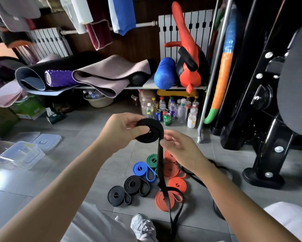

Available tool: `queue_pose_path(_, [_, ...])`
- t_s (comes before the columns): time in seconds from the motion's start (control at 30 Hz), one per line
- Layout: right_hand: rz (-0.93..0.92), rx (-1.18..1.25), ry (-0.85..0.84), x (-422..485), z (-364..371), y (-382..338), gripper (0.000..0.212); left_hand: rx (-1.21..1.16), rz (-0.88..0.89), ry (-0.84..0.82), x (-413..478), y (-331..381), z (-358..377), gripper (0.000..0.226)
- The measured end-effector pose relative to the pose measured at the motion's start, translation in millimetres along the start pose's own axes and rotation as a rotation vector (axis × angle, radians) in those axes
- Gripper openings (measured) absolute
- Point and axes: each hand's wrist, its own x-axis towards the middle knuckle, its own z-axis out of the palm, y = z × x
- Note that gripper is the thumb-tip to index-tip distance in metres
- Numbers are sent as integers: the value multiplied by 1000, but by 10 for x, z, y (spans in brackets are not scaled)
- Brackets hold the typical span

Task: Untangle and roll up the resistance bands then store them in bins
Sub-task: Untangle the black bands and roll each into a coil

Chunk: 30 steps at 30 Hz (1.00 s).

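My left hand (124, 128) grips a partly rolled black resistance band (152, 131) held up in the air, thumb across the coil. My right hand (179, 147) pinches the band's loose tail (161, 172) just below the coil; the tail hangs down to the floor past my shoe. On the tiles below lie rolled bands: two black (116, 195) (132, 185), a blue one (140, 169), a green one (152, 160) and several orange ones (177, 184). Clear plastic bins (22, 154) with lids (47, 141) stand at the left.
A shelf holds yoga mats (97, 74), a purple roller (61, 78) and a blue roller (164, 72). Bottles and cans (169, 109) crowd the floor beneath. A black exercise machine (262, 102) fills the right side. More loose black band (214, 173) lies under my right forearm.
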Motion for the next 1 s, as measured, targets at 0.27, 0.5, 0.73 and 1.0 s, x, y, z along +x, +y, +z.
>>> queue_pose_path(0.27, [62,-81,10,-197,-9,165,29,381,115,-114,-72,24,64,19])
queue_pose_path(0.5, [50,-23,-71,-313,-28,212,27,601,143,-158,-103,-1,67,17])
queue_pose_path(0.73, [108,-125,-136,-390,-107,183,21,596,118,-211,-153,-60,146,23])
queue_pose_path(1.0, [2,-34,54,-435,-55,135,26,244,52,-243,-159,-84,174,27])
